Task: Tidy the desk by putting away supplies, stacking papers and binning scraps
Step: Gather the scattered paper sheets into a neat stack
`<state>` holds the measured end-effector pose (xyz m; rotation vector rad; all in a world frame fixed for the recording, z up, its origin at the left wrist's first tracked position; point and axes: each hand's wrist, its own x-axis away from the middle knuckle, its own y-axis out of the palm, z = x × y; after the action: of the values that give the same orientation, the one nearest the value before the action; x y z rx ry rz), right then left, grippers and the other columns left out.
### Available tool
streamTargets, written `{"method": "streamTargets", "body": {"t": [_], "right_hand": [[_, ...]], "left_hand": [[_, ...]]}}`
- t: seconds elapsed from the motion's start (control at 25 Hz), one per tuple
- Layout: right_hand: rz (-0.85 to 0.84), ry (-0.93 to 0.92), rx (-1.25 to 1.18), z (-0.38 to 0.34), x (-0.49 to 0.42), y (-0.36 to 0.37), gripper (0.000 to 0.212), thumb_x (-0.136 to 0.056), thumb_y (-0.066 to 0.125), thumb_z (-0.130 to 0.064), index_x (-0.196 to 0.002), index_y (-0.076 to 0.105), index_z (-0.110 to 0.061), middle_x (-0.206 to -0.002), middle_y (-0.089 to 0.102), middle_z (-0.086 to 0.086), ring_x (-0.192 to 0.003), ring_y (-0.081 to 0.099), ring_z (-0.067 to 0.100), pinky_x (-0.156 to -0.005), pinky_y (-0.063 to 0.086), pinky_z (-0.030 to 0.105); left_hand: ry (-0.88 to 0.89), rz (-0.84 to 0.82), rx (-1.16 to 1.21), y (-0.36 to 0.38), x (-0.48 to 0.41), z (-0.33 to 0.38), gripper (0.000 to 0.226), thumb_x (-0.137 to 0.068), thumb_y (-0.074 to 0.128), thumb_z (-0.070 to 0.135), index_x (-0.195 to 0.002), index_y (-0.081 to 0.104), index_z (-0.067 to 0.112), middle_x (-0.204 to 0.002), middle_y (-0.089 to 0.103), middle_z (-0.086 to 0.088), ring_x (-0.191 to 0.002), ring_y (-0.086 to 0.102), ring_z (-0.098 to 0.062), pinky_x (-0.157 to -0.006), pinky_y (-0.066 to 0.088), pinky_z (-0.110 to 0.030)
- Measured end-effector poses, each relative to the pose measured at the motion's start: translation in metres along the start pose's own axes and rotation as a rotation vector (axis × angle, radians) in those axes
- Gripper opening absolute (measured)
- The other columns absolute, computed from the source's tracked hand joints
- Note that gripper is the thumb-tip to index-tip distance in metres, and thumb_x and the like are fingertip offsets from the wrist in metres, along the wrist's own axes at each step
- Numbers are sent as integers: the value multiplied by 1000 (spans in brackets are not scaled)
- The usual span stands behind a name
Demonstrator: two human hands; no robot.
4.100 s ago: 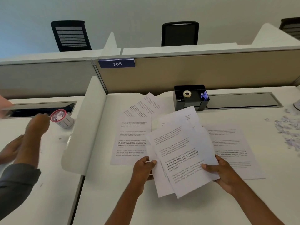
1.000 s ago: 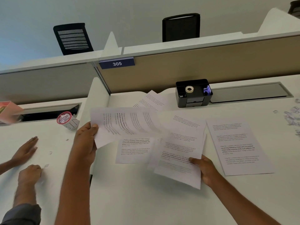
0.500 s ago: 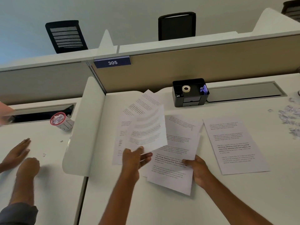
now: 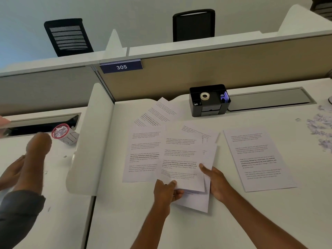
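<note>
Holding a bunch of papers [image 4: 181,164] with both hands, low over the white tabletop [image 4: 179,230]. Gripping its near edge with the left hand [image 4: 166,192]: thumb on top, fingers [image 4: 177,193] curled tight under the pages. Pinching its right side with the right hand [image 4: 216,182]: thumb pressed on the top page, the other fingers tucked below and out of sight. Pages not lined up, with corners poking out at the far right and at the bottom.

Just left of the bunch, one loose sheet [image 4: 143,155] flat on the tabletop, its right edge covered by the bunch. Behind that, a tilted sheet [image 4: 158,112] reaching toward the back. Off to the right, well apart from the hands, a single sheet [image 4: 258,159] lying flat by itself.

At the back of the tabletop, a black box [image 4: 209,108] with a white tape roll [image 4: 204,96] inside and something purple [image 4: 225,97] in its right corner, maybe clips, too small to tell. At the far right edge, a heap of torn paper bits [image 4: 319,132].

Past the white divider [image 4: 93,141] on the left, a red-rimmed cup [image 4: 62,134] full of scraps, and another person's blurry arm [image 4: 36,159] close to it.
</note>
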<state>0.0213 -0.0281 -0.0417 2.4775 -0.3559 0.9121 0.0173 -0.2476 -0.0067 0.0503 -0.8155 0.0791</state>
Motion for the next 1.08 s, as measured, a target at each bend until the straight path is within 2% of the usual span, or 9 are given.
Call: {"method": "streamTargets", "body": {"t": [0.12, 0.24, 0.32, 0.4, 0.52, 0.64, 0.76, 0.88, 1.08], "right_hand": [[83, -37, 134, 0, -4, 4, 43, -87, 78, 2, -127, 70, -11, -122, 78, 10, -109, 76, 31, -103, 56, 55], [125, -68, 181, -6, -4, 7, 42, -88, 76, 6, -125, 71, -15, -118, 79, 4, -105, 77, 26, -90, 63, 41], [137, -97, 192, -11, -2, 7, 42, -90, 76, 5, -125, 71, -16, -116, 80, 2, -104, 77, 24, -82, 63, 36], [156, -124, 222, -17, 0, 6, 41, -90, 75, 3, -125, 71, -17, -116, 80, 1, -103, 77, 25, -82, 64, 38], [163, -163, 259, -26, 0, 5, 41, -90, 76, 1, -126, 70, -19, -116, 80, 0, -103, 77, 24, -88, 63, 42], [144, -190, 274, -32, -3, 8, 43, -90, 77, 0, -128, 70, -19, -118, 79, -1, -105, 77, 24, -91, 63, 45], [127, -189, 320, -38, -10, 21, 41, -90, 77, -1, -125, 70, -21, -115, 80, -2, -102, 78, 24, -88, 64, 44], [118, -158, 393, -38, -23, 39, 39, -89, 77, -1, -122, 71, -20, -113, 80, -2, -99, 78, 22, -83, 64, 39], [165, -133, 609, -32, -42, 77, 33, -86, 80, -7, -113, 71, -22, -108, 79, -4, -95, 76, 16, -82, 64, 35]], "left_hand": [[5, -13, -76, -6, -4, -3, 35, -102, 75, 10, -133, 59, 8, -106, 79, -23, -72, 79, -30, -65, 67, -40], [81, 85, -165, -20, -17, 7, 40, -97, 83, 27, -129, 63, 14, -107, 77, -15, -79, 75, -27, -70, 68, -39], [161, 267, -311, -37, -31, 21, 50, -94, 85, 39, -132, 61, 17, -110, 73, -5, -97, 74, -29, -88, 66, -44], [278, 410, -449, -56, -44, 40, 48, -95, 83, 39, -134, 64, 18, -113, 71, -5, -111, 72, -33, -99, 59, -42], [424, 508, -672, -80, -66, 66, 46, -98, 80, 33, -140, 68, 22, -140, 66, -18, -132, 62, -39, -107, 53, -52], [365, 482, -932, -96, -90, 78, 63, -100, 74, 46, -157, 55, 25, -170, 41, -16, -158, 37, -40, -119, 39, -65], [314, 452, -1013, -95, -99, 79, 71, -98, 66, 66, -155, 53, 27, -164, 44, -15, -154, 38, -38, -117, 40, -65], [321, 473, -1028, -83, -94, 78, 75, -91, 68, 75, -149, 55, 30, -157, 49, -8, -148, 42, -36, -114, 41, -62], [330, 419, -1063, -69, -89, 71, 88, -82, 84, 65, -154, 48, 30, -158, 46, -3, -146, 41, -33, -110, 45, -57]]}}
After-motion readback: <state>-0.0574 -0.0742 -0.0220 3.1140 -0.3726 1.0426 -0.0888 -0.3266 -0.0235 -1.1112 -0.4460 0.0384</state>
